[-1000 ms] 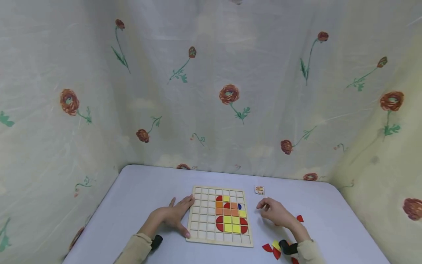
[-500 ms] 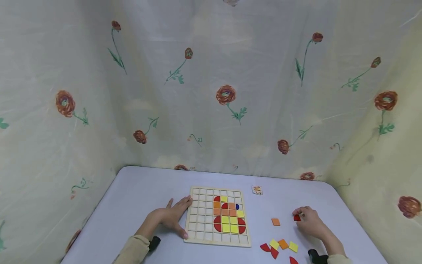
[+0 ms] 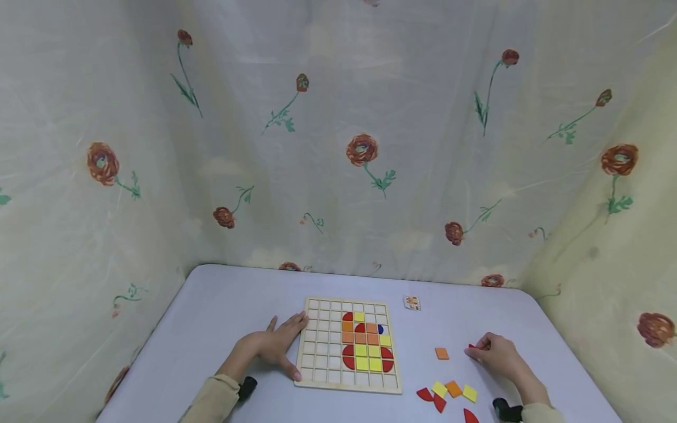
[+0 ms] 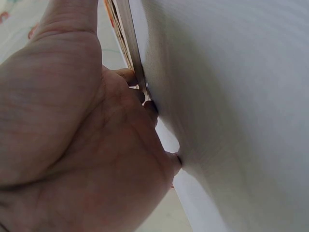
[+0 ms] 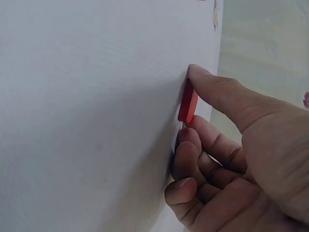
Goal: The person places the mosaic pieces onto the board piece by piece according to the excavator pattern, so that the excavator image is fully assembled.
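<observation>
My left hand (image 3: 277,346) rests with spread fingers along the left edge of a wooden grid board (image 3: 322,385). In the left wrist view, the fingertips (image 4: 128,76) touch the board's side (image 4: 126,36). Red, yellow, orange and blue tiles fill part of the board's right half. To the right of the board, my right hand (image 3: 497,355) pinches a red tile (image 5: 188,102) between thumb and fingers, close over the white table. Mostly hidden by the fingers in the head view, that tile shows its thick edge in the right wrist view.
A lone orange square tile (image 3: 441,353) lies between board and right hand. Nearer the front are loose yellow (image 3: 469,393), orange (image 3: 453,388) and red quarter-round tiles (image 3: 471,416). A small picture card (image 3: 412,302) lies behind, near the board's far right corner. Flowered cloth (image 3: 338,176) hangs around the table.
My right hand has moved right, away from beside the board, to the red tile and now pinches it. The orange tile shows in the open. My left hand keeps its place on the board.
</observation>
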Action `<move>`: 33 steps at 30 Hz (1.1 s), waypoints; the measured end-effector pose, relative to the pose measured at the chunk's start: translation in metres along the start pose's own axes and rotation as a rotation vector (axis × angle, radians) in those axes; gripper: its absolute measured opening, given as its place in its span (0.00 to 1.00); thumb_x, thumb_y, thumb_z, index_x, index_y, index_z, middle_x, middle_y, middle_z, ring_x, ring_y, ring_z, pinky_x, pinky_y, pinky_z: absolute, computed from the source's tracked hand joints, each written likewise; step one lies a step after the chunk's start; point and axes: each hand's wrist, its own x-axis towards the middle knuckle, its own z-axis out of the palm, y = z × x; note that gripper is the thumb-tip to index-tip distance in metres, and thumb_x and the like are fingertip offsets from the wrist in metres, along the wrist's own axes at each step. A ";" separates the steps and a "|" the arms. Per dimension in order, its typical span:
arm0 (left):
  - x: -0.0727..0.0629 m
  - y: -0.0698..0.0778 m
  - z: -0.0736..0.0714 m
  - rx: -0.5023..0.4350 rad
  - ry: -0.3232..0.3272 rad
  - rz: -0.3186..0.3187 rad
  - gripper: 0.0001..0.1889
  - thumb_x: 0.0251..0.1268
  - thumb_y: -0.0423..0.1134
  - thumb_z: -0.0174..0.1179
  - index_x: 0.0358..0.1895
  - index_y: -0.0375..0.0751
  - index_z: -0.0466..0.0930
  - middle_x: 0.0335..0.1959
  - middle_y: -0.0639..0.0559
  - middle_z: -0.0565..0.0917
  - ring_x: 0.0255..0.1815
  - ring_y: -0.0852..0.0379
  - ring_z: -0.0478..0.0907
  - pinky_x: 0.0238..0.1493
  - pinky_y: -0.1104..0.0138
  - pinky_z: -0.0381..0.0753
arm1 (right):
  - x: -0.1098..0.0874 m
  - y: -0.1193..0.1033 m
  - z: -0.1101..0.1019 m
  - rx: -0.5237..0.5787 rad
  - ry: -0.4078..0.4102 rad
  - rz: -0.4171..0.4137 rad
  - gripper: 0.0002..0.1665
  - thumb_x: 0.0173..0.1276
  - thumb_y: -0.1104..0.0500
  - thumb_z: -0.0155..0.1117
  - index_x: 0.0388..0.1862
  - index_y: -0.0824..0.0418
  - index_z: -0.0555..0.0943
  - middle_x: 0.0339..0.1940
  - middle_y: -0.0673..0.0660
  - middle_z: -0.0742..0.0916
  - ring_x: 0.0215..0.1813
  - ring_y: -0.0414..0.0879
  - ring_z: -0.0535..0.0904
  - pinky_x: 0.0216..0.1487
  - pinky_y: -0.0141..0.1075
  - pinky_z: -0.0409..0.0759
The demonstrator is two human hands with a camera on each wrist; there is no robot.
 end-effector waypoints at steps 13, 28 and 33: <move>0.001 -0.002 0.002 0.006 -0.001 -0.003 0.67 0.37 0.67 0.72 0.78 0.42 0.41 0.80 0.47 0.40 0.81 0.49 0.36 0.75 0.40 0.33 | 0.001 -0.006 0.009 0.029 0.051 -0.062 0.15 0.59 0.57 0.71 0.39 0.66 0.81 0.30 0.53 0.83 0.32 0.44 0.75 0.30 0.33 0.75; -0.002 0.000 -0.001 0.003 0.002 0.010 0.66 0.39 0.66 0.73 0.78 0.41 0.43 0.80 0.45 0.41 0.81 0.47 0.36 0.75 0.39 0.34 | 0.024 -0.107 0.048 0.186 0.024 -0.146 0.15 0.60 0.56 0.71 0.42 0.62 0.80 0.34 0.54 0.83 0.36 0.44 0.74 0.31 0.30 0.76; -0.002 0.000 -0.001 0.018 0.005 0.019 0.66 0.39 0.66 0.72 0.78 0.40 0.42 0.80 0.45 0.41 0.81 0.47 0.36 0.74 0.38 0.34 | 0.038 -0.144 0.070 0.212 -0.002 -0.211 0.13 0.60 0.57 0.72 0.41 0.60 0.81 0.34 0.52 0.82 0.36 0.44 0.74 0.33 0.31 0.75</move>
